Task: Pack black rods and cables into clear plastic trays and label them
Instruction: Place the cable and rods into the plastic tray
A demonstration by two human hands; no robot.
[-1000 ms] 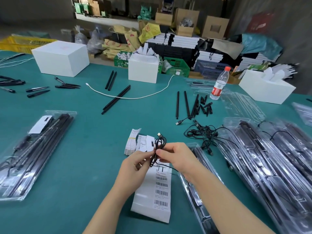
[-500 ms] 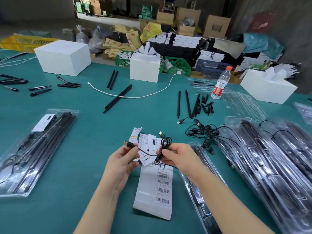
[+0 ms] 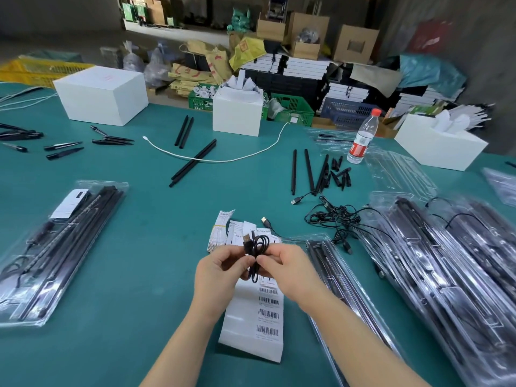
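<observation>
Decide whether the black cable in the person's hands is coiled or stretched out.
Coiled. The black cable forms small bunched loops, pinched between the left hand and right hand.

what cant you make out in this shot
Head view only:
- Barcode label sheet: print too small to read; top hidden by both hands.
- Coiled cable: lower part hidden between left hand and right hand.
- Right tray stack: blurred by glare, cut off by frame edge.

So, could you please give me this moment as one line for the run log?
step: coiling cable | left hand: pinches black cable | right hand: pinches same coil | below: barcode label sheet | tray: beside right hand
</observation>
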